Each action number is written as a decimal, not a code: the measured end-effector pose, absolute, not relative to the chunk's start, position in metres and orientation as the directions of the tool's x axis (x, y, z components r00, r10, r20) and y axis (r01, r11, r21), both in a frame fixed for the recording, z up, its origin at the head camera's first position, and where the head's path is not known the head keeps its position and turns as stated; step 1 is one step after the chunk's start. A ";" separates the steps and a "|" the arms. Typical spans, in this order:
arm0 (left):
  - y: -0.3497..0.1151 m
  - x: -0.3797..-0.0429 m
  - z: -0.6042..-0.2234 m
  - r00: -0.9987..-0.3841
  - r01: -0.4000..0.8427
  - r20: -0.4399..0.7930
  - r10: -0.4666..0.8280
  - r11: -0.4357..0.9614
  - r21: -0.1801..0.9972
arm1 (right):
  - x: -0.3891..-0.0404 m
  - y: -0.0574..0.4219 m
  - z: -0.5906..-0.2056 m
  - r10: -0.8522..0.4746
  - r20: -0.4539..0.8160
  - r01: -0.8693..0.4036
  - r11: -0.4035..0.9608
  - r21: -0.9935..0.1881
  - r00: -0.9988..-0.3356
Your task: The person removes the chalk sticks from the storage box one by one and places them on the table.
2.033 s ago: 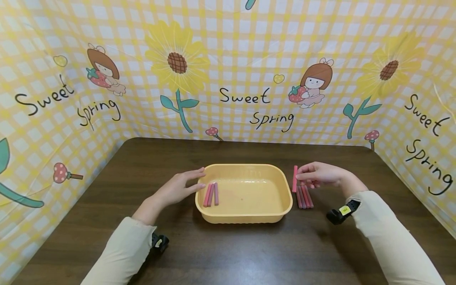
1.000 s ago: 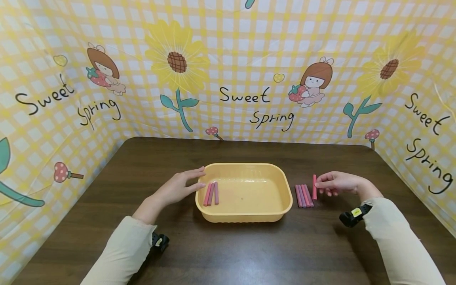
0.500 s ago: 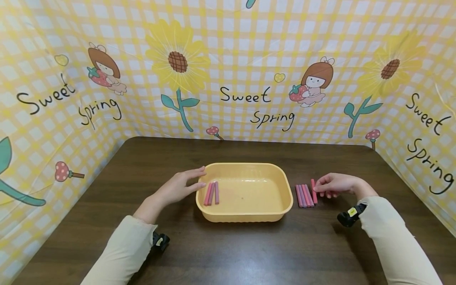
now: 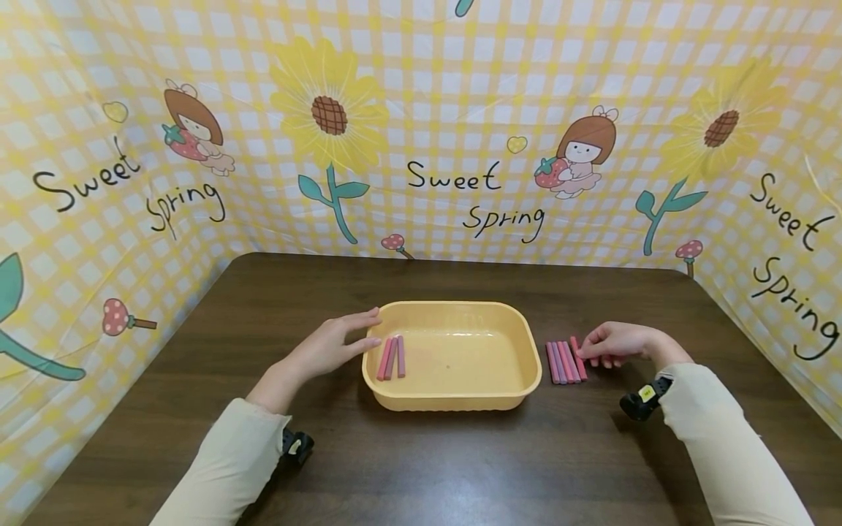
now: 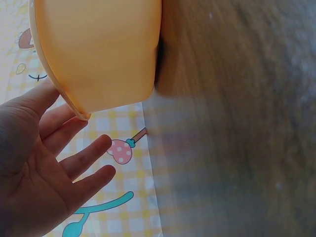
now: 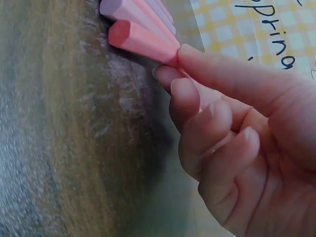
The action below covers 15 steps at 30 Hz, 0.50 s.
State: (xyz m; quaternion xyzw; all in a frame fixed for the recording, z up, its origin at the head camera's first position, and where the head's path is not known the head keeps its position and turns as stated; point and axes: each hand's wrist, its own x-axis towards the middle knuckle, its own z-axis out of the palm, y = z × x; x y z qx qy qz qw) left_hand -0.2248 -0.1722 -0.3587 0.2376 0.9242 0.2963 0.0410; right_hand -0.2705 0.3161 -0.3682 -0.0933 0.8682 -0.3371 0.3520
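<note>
My right hand [image 4: 615,343] pinches a pink-red chalk stick [image 6: 143,43] between thumb and fingers. The stick slants against the right end of a row of pink and purple chalk sticks [image 4: 561,362] on the table, right of the yellow tub. In the right wrist view its near end lies beside a purple stick [image 6: 129,12]. Resting at the left rim of the tub [image 4: 454,402] is my left hand [image 4: 329,343], its fingers loosely extended. The left wrist view shows thumb and fingertips touching the tub's rim. Inside the tub, 3 chalk sticks [image 4: 391,358] lie near its left wall.
A dark brown wooden table [image 4: 421,467] carries everything. Behind it and at both sides hangs a yellow checked cloth [image 4: 454,88] with printed sunflowers. Pale chalk-like smears [image 6: 118,79] mark the wood near the right hand. Each wrist wears a black camera [image 4: 645,400].
My right hand carried the pink-red chalk stick from the left side of the row to its right end, then lowered it against the row. The left hand has stayed at the tub's rim.
</note>
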 end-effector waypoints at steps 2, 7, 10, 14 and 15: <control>-0.172 -0.225 -0.359 -0.884 0.414 0.065 0.464 0.710 0.569 | -0.270 0.316 -0.368 -0.400 -0.549 0.080 0.752 -0.654 -0.733; -0.172 -0.225 -0.359 -0.884 0.414 0.064 0.464 0.709 0.571 | -0.271 0.318 -0.367 -0.415 -0.550 0.077 0.745 -0.663 -0.725; -0.172 -0.225 -0.359 -0.884 0.414 0.065 0.464 0.708 0.572 | -0.272 0.320 -0.363 -0.448 -0.539 0.048 0.736 -0.675 -0.714; -0.172 -0.225 -0.358 -0.883 0.416 0.068 0.464 0.708 0.571 | -0.273 0.317 -0.357 -0.433 -0.517 0.030 0.745 -0.667 -0.738; -0.172 -0.225 -0.358 -0.883 0.416 0.068 0.464 0.709 0.570 | -0.274 0.315 -0.355 -0.429 -0.512 0.024 0.749 -0.663 -0.744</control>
